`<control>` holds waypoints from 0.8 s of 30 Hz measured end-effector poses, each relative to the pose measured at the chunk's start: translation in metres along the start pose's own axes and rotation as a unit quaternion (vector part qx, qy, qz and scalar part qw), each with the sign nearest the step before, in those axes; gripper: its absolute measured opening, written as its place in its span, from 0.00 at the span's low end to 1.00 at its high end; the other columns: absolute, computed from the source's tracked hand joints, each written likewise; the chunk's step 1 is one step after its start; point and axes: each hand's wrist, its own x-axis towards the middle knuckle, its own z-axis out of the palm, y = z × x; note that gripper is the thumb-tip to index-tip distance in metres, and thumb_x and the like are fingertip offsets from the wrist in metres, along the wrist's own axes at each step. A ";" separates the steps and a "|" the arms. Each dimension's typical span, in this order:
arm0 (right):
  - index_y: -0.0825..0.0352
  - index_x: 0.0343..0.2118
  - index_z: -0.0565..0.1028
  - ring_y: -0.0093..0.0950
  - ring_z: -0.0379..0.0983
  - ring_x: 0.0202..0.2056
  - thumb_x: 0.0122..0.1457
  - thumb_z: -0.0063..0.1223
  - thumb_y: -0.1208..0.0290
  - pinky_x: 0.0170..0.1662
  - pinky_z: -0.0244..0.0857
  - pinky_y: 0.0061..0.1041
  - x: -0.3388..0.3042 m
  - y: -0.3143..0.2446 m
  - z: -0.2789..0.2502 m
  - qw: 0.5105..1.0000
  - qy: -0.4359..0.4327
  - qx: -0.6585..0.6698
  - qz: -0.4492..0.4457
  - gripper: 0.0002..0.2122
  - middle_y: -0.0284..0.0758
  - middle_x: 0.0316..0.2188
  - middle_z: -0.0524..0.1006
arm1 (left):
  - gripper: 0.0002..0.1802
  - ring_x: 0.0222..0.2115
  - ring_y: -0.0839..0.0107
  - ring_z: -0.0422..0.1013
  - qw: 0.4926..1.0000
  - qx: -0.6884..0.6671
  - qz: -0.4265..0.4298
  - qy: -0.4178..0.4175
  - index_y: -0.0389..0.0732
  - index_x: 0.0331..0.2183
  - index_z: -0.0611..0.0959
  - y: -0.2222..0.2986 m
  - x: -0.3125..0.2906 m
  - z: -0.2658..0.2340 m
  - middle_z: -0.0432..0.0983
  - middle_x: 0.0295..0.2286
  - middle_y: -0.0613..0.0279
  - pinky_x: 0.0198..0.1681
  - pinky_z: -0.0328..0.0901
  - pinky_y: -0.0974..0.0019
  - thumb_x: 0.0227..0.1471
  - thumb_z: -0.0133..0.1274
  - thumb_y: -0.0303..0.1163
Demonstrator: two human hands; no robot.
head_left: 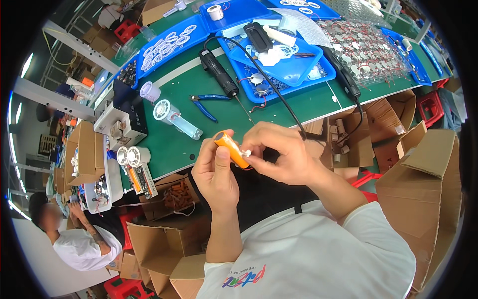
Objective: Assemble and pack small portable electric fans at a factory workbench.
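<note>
Battery (228, 146) held in the left hand (215, 174), right hand (284, 151) pinching at its side

The orange battery is a tilted cylinder at the near edge of a green table (167, 154), its dark end pointing up and to the left. The left hand grasps it, thumb along the near side and fingers behind. The right hand's thumb and forefinger close on a small white piece (246, 153) against the battery's right side. A bit of red wire shows at the lower end.

Just beyond the grip and to its left, a white fan (162, 110) with a clear handle lies on the table, a white cup-shaped part (149, 91) behind it. Straight beyond the grip are blue-handled cutters (203, 109) and a black electric screwdriver (217, 71), its thin bit pointing back toward the hands. Beyond and to the right stand stacked blue trays (298, 75); past them lies a black corded tool (342, 74), then rows of white discs (368, 52) with red wires.

Left of the grip, two round fan heads (133, 156) sit by the table edge, with a black-and-white box (132, 107) farther back. Below and to the left, a carton (154, 244) stands open; farther left is a co-worker in a white shirt (82, 249). Large cardboard boxes (416, 199) stand right of the grip.
</note>
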 end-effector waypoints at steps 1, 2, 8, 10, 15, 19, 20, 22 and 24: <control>0.69 0.35 0.76 0.21 0.71 0.24 0.54 0.61 0.84 0.26 0.66 0.20 0.001 -0.001 -0.001 1.000 0.000 0.000 0.000 0.07 0.33 0.30 0.75 | 0.20 0.42 0.72 0.75 1.000 0.021 0.006 0.005 0.25 0.51 0.79 -0.001 0.000 -0.001 0.79 0.46 0.52 0.49 0.69 0.67 0.69 0.51 0.34; 0.69 0.34 0.77 0.21 0.71 0.24 0.54 0.61 0.84 0.26 0.66 0.21 0.001 -0.002 -0.003 0.999 -0.015 0.008 0.039 0.07 0.33 0.29 0.75 | 0.20 0.42 0.73 0.75 0.999 0.043 0.012 0.010 0.25 0.51 0.79 -0.001 0.000 -0.001 0.79 0.46 0.52 0.49 0.69 0.67 0.69 0.52 0.34; 0.68 0.32 0.76 0.22 0.69 0.22 0.50 0.62 0.85 0.25 0.63 0.24 0.005 -0.007 -0.009 0.997 -0.056 -0.037 0.043 0.08 0.32 0.26 0.72 | 0.20 0.42 0.74 0.75 0.998 -0.041 -0.035 0.011 0.25 0.51 0.79 -0.001 -0.003 0.006 0.79 0.45 0.52 0.48 0.69 0.68 0.69 0.51 0.34; 0.68 0.32 0.76 0.23 0.68 0.21 0.49 0.62 0.84 0.24 0.62 0.24 0.006 -0.008 -0.010 0.997 -0.059 -0.045 0.015 0.08 0.31 0.25 0.71 | 0.20 0.41 0.73 0.75 0.997 -0.056 -0.055 0.008 0.26 0.52 0.78 -0.004 -0.004 0.002 0.79 0.45 0.52 0.47 0.70 0.68 0.69 0.50 0.35; 0.66 0.29 0.75 0.22 0.68 0.21 0.47 0.59 0.86 0.24 0.62 0.24 -0.007 -0.030 -0.021 0.989 -0.146 0.028 0.012 0.08 0.31 0.26 0.73 | 0.22 0.41 0.72 0.76 0.987 -0.059 -0.012 0.150 0.30 0.55 0.75 0.005 0.022 -0.024 0.78 0.47 0.54 0.45 0.72 0.67 0.71 0.47 0.39; 0.72 0.38 0.82 0.25 0.75 0.28 0.52 0.58 0.89 0.28 0.68 0.21 -0.003 -0.022 -0.026 0.994 -0.075 0.085 -0.009 0.11 0.36 0.31 0.81 | 0.23 0.41 0.71 0.76 0.994 -0.064 0.004 0.088 0.29 0.55 0.75 0.020 0.021 -0.042 0.78 0.47 0.52 0.44 0.73 0.67 0.71 0.47 0.39; 0.72 0.40 0.83 0.26 0.76 0.31 0.53 0.57 0.88 0.31 0.69 0.23 0.000 -0.021 -0.024 0.995 -0.073 0.064 -0.018 0.11 0.38 0.32 0.81 | 0.23 0.41 0.71 0.76 0.995 -0.059 0.004 0.083 0.28 0.55 0.75 0.020 0.016 -0.040 0.78 0.47 0.51 0.43 0.73 0.67 0.70 0.47 0.38; 0.73 0.41 0.83 0.28 0.75 0.34 0.55 0.56 0.85 0.33 0.67 0.25 0.006 -0.016 -0.027 0.992 -0.112 0.028 -0.054 0.11 0.39 0.33 0.82 | 0.24 0.39 0.70 0.77 0.996 -0.033 -0.011 0.079 0.26 0.54 0.76 0.018 0.008 -0.039 0.79 0.45 0.50 0.41 0.73 0.67 0.69 0.49 0.38; 0.73 0.37 0.83 0.27 0.73 0.29 0.57 0.56 0.81 0.32 0.65 0.25 -0.003 -0.017 -0.021 0.996 -0.081 0.037 -0.002 0.07 0.39 0.32 0.80 | 0.24 0.36 0.71 0.77 0.997 0.033 -0.065 0.001 0.26 0.53 0.77 0.019 0.003 -0.057 0.80 0.41 0.52 0.39 0.72 0.69 0.68 0.50 0.39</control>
